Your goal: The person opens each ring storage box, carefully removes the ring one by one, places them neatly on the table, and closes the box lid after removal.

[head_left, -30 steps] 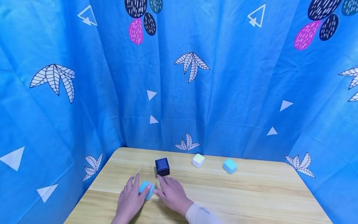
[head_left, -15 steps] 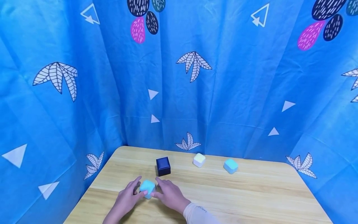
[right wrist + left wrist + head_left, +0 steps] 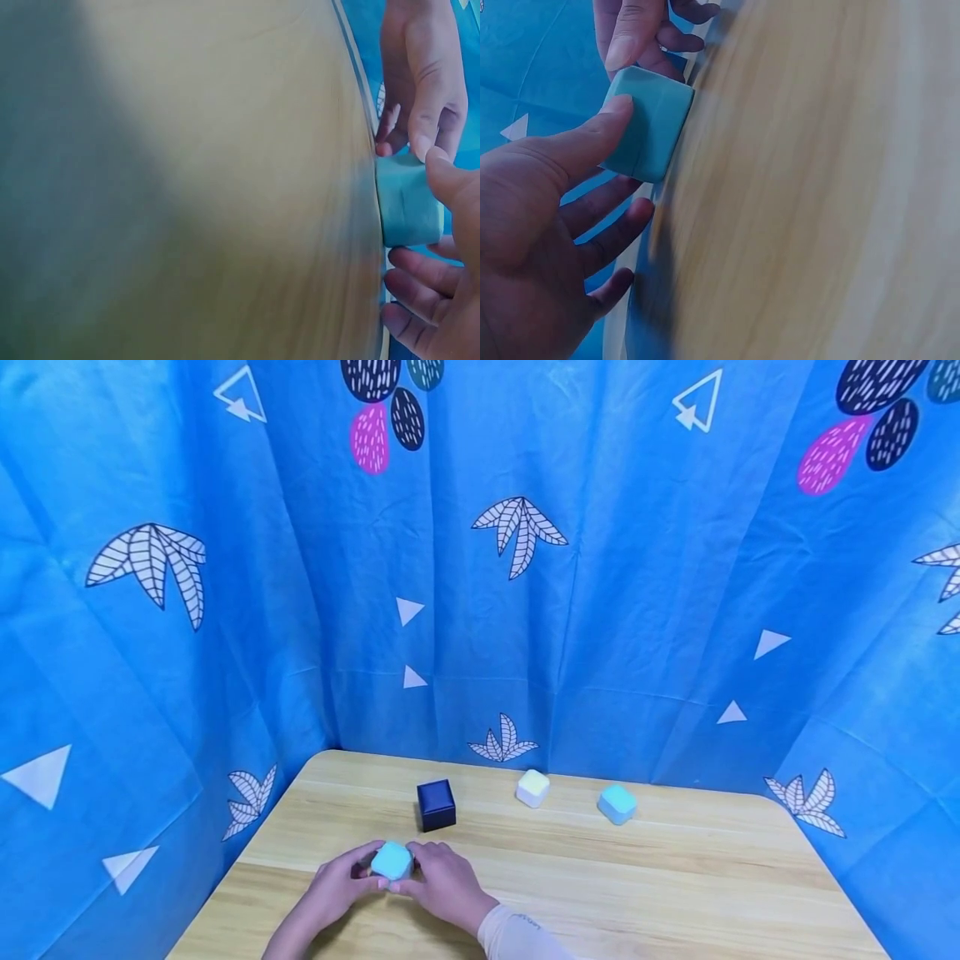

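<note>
Both hands have closed in on the turquoise block (image 3: pixel 392 860) since a second ago, when the right hand (image 3: pixel 447 881) stood apart from it near the dark box; the block has been turned slightly. It now sits at the lower middle of the head frame, between the two hands. The left hand (image 3: pixel 335 885) pinches it from the left, thumb on the near face, and the right hand pinches it from the right, also with its thumb on that face. In the left wrist view, the left hand's remaining fingers (image 3: pixel 619 238) are spread apart below it. I cannot tell whether its underside touches the worktop (image 3: pixel 637 885).

Just above the hands stands the dark blue box (image 3: pixel 437 804). Farther right are a white block (image 3: pixel 532 788) with a yellowish top, then another turquoise block (image 3: pixel 617 804). A pale sleeve (image 3: pixel 521 937) enters at the bottom edge; a patterned blue curtain (image 3: pixel 637 568) fills the upper frame.
</note>
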Demonstrator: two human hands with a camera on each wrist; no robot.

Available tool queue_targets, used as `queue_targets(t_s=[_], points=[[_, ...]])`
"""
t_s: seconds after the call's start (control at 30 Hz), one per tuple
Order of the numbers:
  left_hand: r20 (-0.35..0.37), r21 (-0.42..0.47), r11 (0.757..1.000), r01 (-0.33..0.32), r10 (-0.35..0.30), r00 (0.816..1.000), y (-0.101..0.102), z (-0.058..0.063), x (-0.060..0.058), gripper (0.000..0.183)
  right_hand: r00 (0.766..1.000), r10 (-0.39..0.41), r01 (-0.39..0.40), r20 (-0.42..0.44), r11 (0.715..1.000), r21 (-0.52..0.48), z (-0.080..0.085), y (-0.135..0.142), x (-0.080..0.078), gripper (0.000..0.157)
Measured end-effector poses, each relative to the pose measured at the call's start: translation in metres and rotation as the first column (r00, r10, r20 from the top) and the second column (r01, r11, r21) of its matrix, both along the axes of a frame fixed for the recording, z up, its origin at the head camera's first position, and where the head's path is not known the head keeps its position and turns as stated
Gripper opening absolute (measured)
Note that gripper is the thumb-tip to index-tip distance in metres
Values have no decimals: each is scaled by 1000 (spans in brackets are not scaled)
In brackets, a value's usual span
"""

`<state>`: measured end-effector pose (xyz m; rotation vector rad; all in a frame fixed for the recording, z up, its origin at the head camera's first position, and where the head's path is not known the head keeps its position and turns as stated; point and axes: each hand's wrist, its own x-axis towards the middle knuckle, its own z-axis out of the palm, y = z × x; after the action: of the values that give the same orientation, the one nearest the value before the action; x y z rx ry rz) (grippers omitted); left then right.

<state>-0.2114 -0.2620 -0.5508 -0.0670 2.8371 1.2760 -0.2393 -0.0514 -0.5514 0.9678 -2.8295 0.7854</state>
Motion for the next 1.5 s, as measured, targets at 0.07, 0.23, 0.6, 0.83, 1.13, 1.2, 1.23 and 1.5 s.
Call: queue_targets(t_s=[0.07, 0.23, 0.6, 0.83, 1.13, 1.2, 1.23, 1.5], points=[[-1, 4, 1000, 9, -9, 1000, 0, 0, -1, 70, 1000, -4, 4, -7, 1000, 5, -1, -1, 0, 66], [-12, 2, 1000, 31, -31, 999, 2, 0, -2, 69, 1000, -14, 14, -9, 1000, 7, -2, -1, -1, 62], [-42, -30, 998, 60, -61, 997, 11, 0, -4, 65, 1000, 0, 0, -10, 1000, 7, 1, 8, 1, 57], [-68, -111, 990, 88, -96, 993, 20, 1, -9, 65, 999, 3, -1, -36, 1000, 31, 2, 19, 0, 56], [-58, -132, 986, 106, -114, 992, 31, 4, -3, 67, 999, 21, -20, -24, 999, 41, 4, 29, 5, 54], [-72, -125, 984, 126, -136, 988, 34, 5, -4, 68, 1000, 5, -5, -4, 999, 32, 5, 32, 6, 54], [-79, -123, 983, 139, -149, 986, 36, 6, -4, 68, 1000, -3, 3, 9, 1000, 26, 5, 33, 6, 53], [-82, -168, 971, 172, -187, 979, 41, 4, -8, 70, 997, -72, 72, 3, 997, 28, 5, 36, 12, 52]])
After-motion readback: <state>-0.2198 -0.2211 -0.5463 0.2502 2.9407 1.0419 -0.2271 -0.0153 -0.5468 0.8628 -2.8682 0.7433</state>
